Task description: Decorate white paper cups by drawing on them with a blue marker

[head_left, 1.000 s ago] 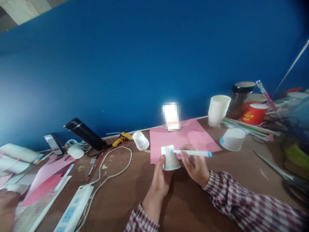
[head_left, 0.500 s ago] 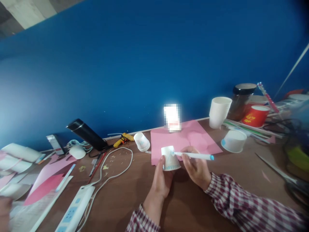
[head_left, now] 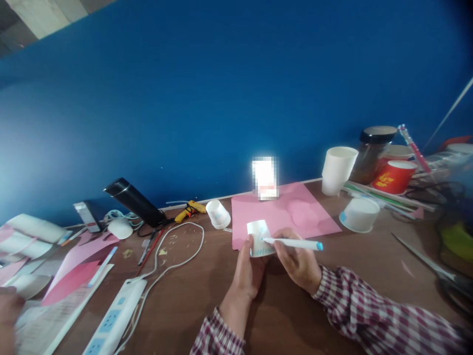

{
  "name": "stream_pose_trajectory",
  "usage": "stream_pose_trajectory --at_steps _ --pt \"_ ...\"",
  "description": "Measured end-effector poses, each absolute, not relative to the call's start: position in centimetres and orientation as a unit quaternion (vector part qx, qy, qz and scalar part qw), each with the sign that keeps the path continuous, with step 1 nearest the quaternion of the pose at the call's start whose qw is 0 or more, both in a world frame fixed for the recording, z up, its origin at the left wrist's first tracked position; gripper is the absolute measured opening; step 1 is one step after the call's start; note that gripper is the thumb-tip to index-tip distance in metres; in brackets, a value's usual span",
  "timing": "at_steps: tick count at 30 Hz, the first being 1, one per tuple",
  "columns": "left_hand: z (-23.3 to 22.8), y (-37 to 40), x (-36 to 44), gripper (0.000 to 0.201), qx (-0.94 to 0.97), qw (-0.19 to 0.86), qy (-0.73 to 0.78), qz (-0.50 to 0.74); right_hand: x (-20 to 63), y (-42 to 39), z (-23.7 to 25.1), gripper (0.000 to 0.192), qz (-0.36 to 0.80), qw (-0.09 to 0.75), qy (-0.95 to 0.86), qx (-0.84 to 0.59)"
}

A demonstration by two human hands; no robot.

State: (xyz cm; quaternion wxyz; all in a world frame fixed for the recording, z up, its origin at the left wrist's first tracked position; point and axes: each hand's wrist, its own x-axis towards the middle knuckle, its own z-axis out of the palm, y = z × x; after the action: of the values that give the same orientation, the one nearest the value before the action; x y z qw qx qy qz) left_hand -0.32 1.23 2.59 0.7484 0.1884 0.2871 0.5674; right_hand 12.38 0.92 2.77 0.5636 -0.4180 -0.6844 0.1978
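My left hand grips a white paper cup turned upside down, thumb on its near side. Blue zigzag marks run along the cup's lower rim, with more blue lines on its wall. Pinched in my right hand is a white marker with a light blue end; its tip touches the cup's side. Behind the cup lies a pink paper sheet. Left of the sheet, a small paper cup with faint blue marks stands upside down.
At left are a power strip, a yellow glue gun and a black bottle. To the right are stacked paper cups, a white tub, a red cup and scissors. Another person's hand shows at the left edge.
The marker has shifted slightly down and left across the cup's wall. The cup is tilted a little differently in my left hand. The view has shifted slightly.
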Motion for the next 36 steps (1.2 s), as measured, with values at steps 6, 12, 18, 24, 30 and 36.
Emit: stream_pose_trajectory --at_steps 6,12,18,24,30,36 --pt "2.64 1.19 -0.35 0.029 0.189 0.743 0.291 0.573 12.47 0.74 3.25 0.009 0.17 0.544 -0.711 -0.412" --pt "2.65 1.14 -0.31 0.029 0.18 0.739 0.301 0.576 12.5 0.98 3.07 0.01 0.167 0.547 -0.705 -0.419" --pt "2.59 1.21 -0.32 0.028 0.175 0.734 0.314 0.577 12.52 1.18 2.8 0.008 0.167 0.551 -0.703 -0.418" --pt "2.51 1.21 -0.33 0.027 0.176 0.733 0.314 0.577 12.49 1.18 2.8 0.008 0.17 0.548 -0.704 -0.418" --pt "2.57 1.07 -0.29 0.031 0.182 0.729 0.323 0.575 12.57 1.11 2.75 0.007 0.168 0.547 -0.706 -0.417" --pt "2.67 1.07 -0.25 0.031 0.176 0.731 0.327 0.573 12.51 1.25 2.7 0.007 0.164 0.55 -0.706 -0.414"
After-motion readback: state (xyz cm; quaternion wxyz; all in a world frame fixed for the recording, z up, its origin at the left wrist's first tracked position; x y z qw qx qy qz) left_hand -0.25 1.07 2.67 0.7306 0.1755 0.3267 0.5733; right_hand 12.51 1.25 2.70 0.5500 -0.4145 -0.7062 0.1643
